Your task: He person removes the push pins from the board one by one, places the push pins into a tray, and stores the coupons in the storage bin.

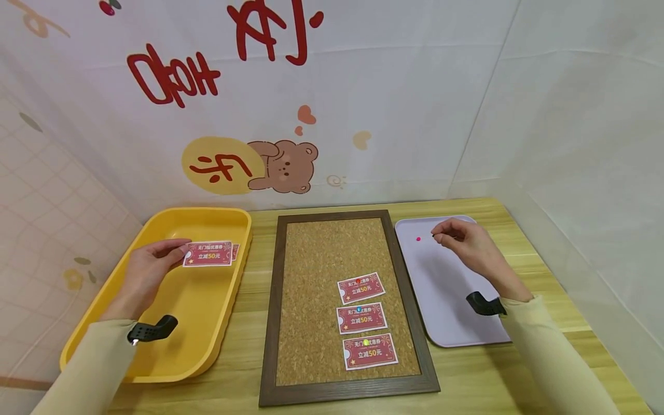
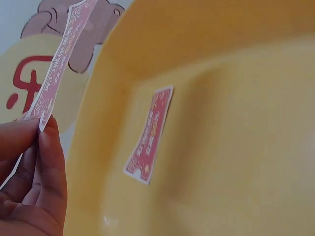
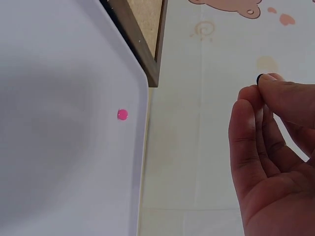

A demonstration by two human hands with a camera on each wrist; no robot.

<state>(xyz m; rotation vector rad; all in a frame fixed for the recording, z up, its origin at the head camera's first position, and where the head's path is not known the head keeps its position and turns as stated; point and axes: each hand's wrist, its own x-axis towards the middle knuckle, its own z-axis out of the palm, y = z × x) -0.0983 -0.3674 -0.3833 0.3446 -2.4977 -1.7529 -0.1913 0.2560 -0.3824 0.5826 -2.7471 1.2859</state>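
My left hand (image 1: 149,270), above the yellow bin (image 1: 236,276), pinches a red-and-white coupon (image 1: 210,254) by its left end between thumb and fingers. In the left wrist view a second coupon (image 2: 149,135) lies in the bin; in the head view it is mostly covered by the held one. Over the lilac tray (image 1: 456,311), my right hand (image 1: 474,245) pinches a small black thumbtack (image 3: 260,79), largely hidden by the fingertips. A pink thumbtack (image 1: 418,238) sits on the tray, left of that hand.
Between bin and tray lies a framed corkboard (image 1: 311,305). Three coupons are fixed down its right side, with a red tack (image 1: 358,281), a blue tack (image 1: 359,309) and a yellow tack (image 1: 365,342). A decorated white wall (image 1: 404,104) rises behind the wooden table (image 1: 249,346).
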